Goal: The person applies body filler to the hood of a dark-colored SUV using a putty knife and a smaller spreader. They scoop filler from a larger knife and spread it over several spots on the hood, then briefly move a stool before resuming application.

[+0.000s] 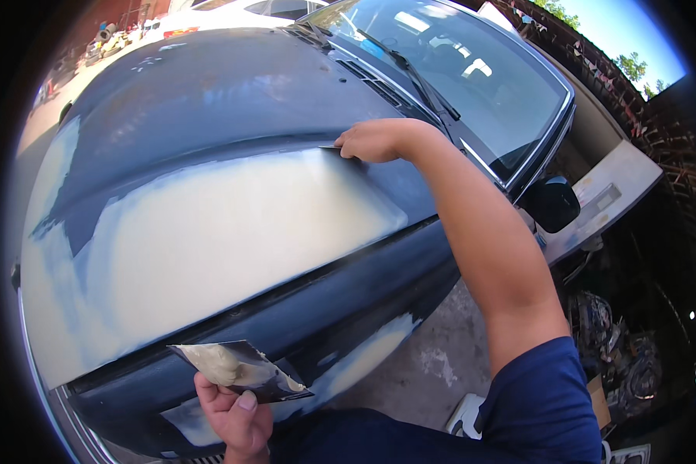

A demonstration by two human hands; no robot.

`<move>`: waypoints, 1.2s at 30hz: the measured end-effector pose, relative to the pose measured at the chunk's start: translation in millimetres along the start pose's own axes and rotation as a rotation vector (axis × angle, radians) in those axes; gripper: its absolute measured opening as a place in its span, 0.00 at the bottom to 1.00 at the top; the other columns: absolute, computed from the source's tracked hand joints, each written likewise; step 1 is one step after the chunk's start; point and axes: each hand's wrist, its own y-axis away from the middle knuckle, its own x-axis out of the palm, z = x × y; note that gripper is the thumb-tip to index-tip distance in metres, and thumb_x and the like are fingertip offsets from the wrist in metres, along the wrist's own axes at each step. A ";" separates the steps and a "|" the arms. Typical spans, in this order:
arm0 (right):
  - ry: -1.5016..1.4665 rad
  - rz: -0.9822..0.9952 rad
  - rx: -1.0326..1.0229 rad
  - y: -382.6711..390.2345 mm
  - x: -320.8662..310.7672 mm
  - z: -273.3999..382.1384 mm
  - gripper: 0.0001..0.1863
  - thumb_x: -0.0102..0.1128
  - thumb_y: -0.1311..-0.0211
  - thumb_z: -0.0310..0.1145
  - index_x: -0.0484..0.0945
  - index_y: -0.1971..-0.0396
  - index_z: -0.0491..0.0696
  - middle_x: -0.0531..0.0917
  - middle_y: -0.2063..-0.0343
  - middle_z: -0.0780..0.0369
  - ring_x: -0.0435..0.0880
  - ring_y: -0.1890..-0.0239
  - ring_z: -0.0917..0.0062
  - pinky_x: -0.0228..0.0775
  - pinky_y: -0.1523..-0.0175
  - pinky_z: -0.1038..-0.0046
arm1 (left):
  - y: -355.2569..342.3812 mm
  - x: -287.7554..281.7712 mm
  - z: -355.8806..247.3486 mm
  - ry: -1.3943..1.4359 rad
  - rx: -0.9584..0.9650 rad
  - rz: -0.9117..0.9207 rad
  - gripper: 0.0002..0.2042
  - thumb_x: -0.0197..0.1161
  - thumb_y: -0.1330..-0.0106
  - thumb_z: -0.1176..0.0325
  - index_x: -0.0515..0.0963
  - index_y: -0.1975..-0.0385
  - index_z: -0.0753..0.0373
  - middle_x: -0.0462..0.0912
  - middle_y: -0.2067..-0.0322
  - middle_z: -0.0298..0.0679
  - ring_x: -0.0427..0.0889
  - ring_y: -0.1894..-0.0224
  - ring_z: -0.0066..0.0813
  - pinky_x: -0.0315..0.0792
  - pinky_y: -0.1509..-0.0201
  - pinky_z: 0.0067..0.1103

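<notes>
My left hand [241, 424] grips the edge of a thin dark plate [264, 377] between thumb and fingers. A lump of cream body filler [219, 363] sits on it, with some smeared along its edge. My right hand [370, 141] reaches over the dark blue car hood [209, 89], closed on a thin putty spreader [329, 148]. The spreader's edge lies at the upper border of a broad cream filler patch [232, 216], along a crease in the hood. Most of the spreader is hidden by my fingers.
Below the hood gap is the dark fender [348, 298], with another filler patch [367, 356]. The windshield [479, 77], wiper [414, 73] and side mirror [555, 204] are beyond my right arm. A loose panel [607, 189] stands at right; a white car [247, 17] is behind.
</notes>
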 end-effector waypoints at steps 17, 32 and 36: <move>-0.059 -0.089 -0.139 103.4 61.2 -27.4 0.27 0.43 0.40 0.38 0.68 0.39 0.50 0.66 0.39 0.59 0.64 0.45 0.59 0.54 0.36 0.65 | -1.1 4.7 1.7 -0.039 0.047 -0.020 0.32 0.53 0.46 0.80 0.54 0.38 0.68 0.70 0.44 0.47 0.71 0.42 0.37 0.64 0.36 0.31; 0.007 -0.256 -0.148 163.6 112.7 -53.0 0.24 0.45 0.37 0.35 0.68 0.40 0.52 0.66 0.39 0.62 0.64 0.43 0.60 0.54 0.36 0.61 | -5.6 22.0 1.9 -0.015 0.048 -0.026 0.29 0.49 0.45 0.81 0.55 0.39 0.67 0.69 0.44 0.48 0.69 0.40 0.38 0.64 0.35 0.34; -0.080 -0.506 -0.359 189.8 113.4 -36.1 0.24 0.48 0.38 0.34 0.70 0.41 0.50 0.67 0.40 0.58 0.65 0.44 0.60 0.56 0.38 0.60 | -7.1 45.6 7.1 0.015 0.031 -0.029 0.29 0.47 0.44 0.80 0.55 0.39 0.67 0.68 0.43 0.48 0.69 0.40 0.39 0.65 0.36 0.35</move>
